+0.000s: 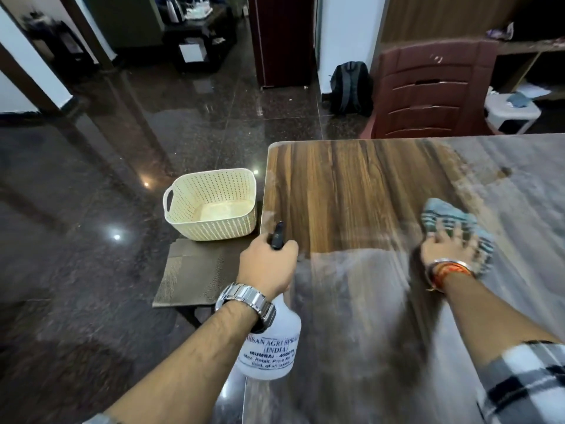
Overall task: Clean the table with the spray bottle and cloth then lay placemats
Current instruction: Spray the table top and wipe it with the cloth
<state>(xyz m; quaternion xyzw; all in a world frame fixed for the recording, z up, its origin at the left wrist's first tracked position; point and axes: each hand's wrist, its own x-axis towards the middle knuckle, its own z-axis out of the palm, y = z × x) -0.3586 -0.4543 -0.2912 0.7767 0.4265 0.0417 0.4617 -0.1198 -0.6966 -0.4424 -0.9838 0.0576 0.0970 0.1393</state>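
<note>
A wooden table (351, 194) fills the right half of the view, with a dusty grey film over its near and right parts. My left hand (267, 264) grips the black trigger head of a translucent white spray bottle (269, 347) held over the table's left edge. My right hand (446, 249) presses flat on a blue-green striped cloth (446, 218) lying on the tabletop to the right. Brown woven placemats (189, 280) lie stacked on a low stool left of the table.
A cream perforated basket (211, 203) sits on the stool beside the placemats. A maroon plastic chair (428, 93) stands behind the table's far edge. Beyond it, a dark backpack (351, 87) leans on the wall, and a white stool (510, 113) stands at far right.
</note>
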